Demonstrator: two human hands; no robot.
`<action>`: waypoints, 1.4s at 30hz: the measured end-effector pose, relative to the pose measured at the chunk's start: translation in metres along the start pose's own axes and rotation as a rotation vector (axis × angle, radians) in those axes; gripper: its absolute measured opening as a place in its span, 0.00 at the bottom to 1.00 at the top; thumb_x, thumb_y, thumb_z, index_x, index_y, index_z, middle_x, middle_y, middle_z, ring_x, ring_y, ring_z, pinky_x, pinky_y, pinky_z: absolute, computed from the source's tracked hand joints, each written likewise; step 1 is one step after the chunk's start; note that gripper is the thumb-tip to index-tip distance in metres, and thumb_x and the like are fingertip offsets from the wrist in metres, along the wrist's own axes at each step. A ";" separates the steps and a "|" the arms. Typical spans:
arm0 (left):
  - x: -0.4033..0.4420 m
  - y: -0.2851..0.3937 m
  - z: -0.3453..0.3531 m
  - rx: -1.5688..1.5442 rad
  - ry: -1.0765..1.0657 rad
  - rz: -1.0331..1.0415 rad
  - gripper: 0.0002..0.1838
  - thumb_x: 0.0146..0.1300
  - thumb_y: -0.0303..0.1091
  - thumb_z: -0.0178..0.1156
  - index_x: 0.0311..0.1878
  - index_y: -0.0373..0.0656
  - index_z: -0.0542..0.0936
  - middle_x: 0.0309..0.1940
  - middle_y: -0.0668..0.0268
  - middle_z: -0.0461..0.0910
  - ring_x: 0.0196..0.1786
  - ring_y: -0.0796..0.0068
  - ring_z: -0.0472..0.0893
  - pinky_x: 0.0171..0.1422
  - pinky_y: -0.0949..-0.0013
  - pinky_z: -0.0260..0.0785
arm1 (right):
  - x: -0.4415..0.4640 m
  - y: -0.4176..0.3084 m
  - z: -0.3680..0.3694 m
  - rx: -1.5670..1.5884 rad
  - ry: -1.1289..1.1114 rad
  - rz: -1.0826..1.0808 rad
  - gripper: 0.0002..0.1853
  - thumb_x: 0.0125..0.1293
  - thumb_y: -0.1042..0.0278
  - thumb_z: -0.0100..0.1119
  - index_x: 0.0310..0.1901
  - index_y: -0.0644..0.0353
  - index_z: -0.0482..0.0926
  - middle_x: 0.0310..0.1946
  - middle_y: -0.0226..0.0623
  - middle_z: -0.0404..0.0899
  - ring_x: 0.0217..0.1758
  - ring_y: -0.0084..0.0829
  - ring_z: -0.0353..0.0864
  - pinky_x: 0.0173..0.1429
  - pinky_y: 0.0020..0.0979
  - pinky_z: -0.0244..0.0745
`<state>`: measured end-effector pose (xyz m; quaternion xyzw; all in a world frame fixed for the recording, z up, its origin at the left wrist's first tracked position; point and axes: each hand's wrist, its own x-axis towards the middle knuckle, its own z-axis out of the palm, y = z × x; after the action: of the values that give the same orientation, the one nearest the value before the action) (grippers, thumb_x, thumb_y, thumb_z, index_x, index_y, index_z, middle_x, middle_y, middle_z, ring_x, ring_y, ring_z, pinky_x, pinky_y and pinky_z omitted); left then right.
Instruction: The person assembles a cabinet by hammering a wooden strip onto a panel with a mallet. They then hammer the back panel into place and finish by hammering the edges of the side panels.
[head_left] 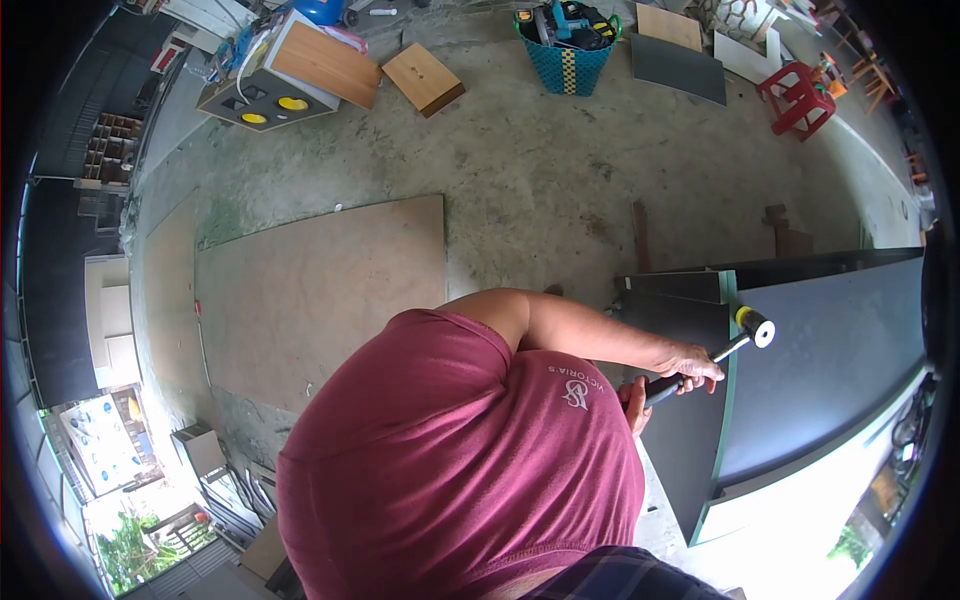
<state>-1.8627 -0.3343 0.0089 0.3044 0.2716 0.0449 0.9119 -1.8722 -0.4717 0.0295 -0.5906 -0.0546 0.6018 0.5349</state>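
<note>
A mallet (755, 328) with a black-and-yellow head and a pale striking face rises over the dark panels at the right. My left hand (694, 368) lies around the upper part of its dark grip, below the metal shaft. At the lower end of the same grip, my right hand (636, 405) is closed, partly hidden by the maroon shirt. Beneath the mallet stands a dark cabinet-like piece (825, 345) with green-edged boards. Its near side panel (695, 430) runs downward beside my hands.
A large brown board (325, 290) lies on the concrete floor at left. Farther off are a teal basket (568, 68) of tools, a red stool (798, 98), a wooden box (424, 78) and a speaker-like cabinet (270, 100). Wood scraps (790, 240) lie behind the dark piece.
</note>
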 end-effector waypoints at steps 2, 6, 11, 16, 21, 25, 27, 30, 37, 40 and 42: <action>0.002 -0.002 0.002 0.019 0.013 0.010 0.16 0.66 0.41 0.51 0.32 0.36 0.76 0.12 0.76 0.59 0.13 0.84 0.60 0.19 0.70 0.61 | -0.002 -0.002 -0.002 -0.021 0.003 0.010 0.11 0.64 0.60 0.57 0.36 0.53 0.66 0.19 0.22 0.57 0.21 0.17 0.57 0.26 0.22 0.60; 0.001 -0.005 0.003 0.071 0.062 0.050 0.16 0.66 0.41 0.50 0.32 0.36 0.76 0.12 0.75 0.60 0.13 0.84 0.61 0.20 0.71 0.61 | 0.000 0.001 -0.004 0.008 -0.005 0.026 0.11 0.63 0.60 0.58 0.36 0.53 0.66 0.19 0.22 0.58 0.21 0.17 0.58 0.27 0.22 0.61; 0.001 -0.005 0.002 0.108 0.073 0.079 0.16 0.66 0.39 0.49 0.31 0.36 0.76 0.11 0.76 0.60 0.12 0.84 0.60 0.18 0.71 0.60 | -0.004 0.000 0.004 0.107 0.007 0.039 0.09 0.65 0.63 0.57 0.39 0.52 0.67 0.19 0.22 0.59 0.21 0.16 0.58 0.25 0.18 0.59; 0.005 -0.010 0.001 0.082 0.123 0.095 0.13 0.61 0.34 0.51 0.26 0.36 0.76 0.09 0.74 0.62 0.10 0.84 0.60 0.15 0.72 0.57 | 0.004 0.009 -0.002 0.085 -0.020 0.042 0.10 0.65 0.63 0.57 0.42 0.52 0.67 0.19 0.22 0.60 0.22 0.16 0.61 0.27 0.21 0.63; 0.002 -0.008 0.002 0.177 0.152 0.097 0.15 0.64 0.39 0.50 0.29 0.36 0.77 0.10 0.75 0.60 0.11 0.84 0.61 0.15 0.72 0.59 | 0.011 0.014 -0.005 0.086 -0.077 0.042 0.10 0.65 0.63 0.57 0.43 0.52 0.67 0.19 0.23 0.61 0.22 0.17 0.62 0.28 0.22 0.64; 0.001 -0.008 -0.004 0.188 0.133 0.092 0.15 0.64 0.39 0.50 0.30 0.36 0.77 0.10 0.75 0.61 0.11 0.84 0.61 0.15 0.72 0.59 | 0.006 0.013 0.008 0.078 -0.026 -0.007 0.09 0.65 0.63 0.57 0.38 0.55 0.68 0.19 0.24 0.61 0.23 0.19 0.63 0.29 0.23 0.65; 0.003 -0.011 -0.011 0.146 -0.003 0.151 0.15 0.65 0.40 0.51 0.30 0.37 0.77 0.10 0.76 0.60 0.12 0.85 0.60 0.15 0.73 0.57 | 0.009 0.014 0.005 0.011 -0.024 -0.050 0.10 0.65 0.63 0.57 0.34 0.55 0.67 0.19 0.25 0.62 0.23 0.19 0.63 0.29 0.24 0.65; -0.016 0.008 -0.005 0.159 0.087 0.090 0.16 0.65 0.42 0.52 0.32 0.38 0.77 0.11 0.77 0.58 0.13 0.85 0.59 0.17 0.74 0.55 | 0.003 0.007 0.025 -0.051 0.022 -0.094 0.14 0.64 0.58 0.59 0.31 0.57 0.66 0.19 0.26 0.64 0.21 0.20 0.64 0.27 0.25 0.65; -0.062 0.081 -0.034 0.195 -0.115 0.206 0.18 0.66 0.43 0.52 0.33 0.36 0.78 0.11 0.77 0.58 0.12 0.85 0.59 0.17 0.74 0.55 | 0.026 -0.004 0.083 -0.233 -0.015 -0.287 0.18 0.65 0.52 0.56 0.28 0.59 0.68 0.18 0.28 0.67 0.20 0.20 0.64 0.26 0.25 0.59; -0.078 0.119 -0.069 0.241 -0.124 0.215 0.16 0.67 0.42 0.51 0.33 0.37 0.79 0.10 0.77 0.59 0.12 0.87 0.61 0.16 0.75 0.54 | 0.065 -0.002 0.111 -0.299 -0.077 -0.257 0.13 0.64 0.60 0.55 0.28 0.60 0.70 0.18 0.30 0.70 0.20 0.21 0.67 0.27 0.25 0.62; -0.084 0.141 -0.086 0.253 -0.086 0.246 0.16 0.66 0.41 0.53 0.29 0.38 0.77 0.09 0.75 0.62 0.11 0.85 0.61 0.15 0.76 0.56 | 0.082 -0.010 0.133 -0.247 -0.078 -0.201 0.11 0.63 0.62 0.56 0.29 0.60 0.71 0.19 0.30 0.71 0.22 0.22 0.69 0.29 0.25 0.65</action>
<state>-1.9669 -0.1948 0.0721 0.4492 0.1967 0.1087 0.8647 -1.9461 -0.3340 0.0220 -0.6196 -0.2078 0.5564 0.5132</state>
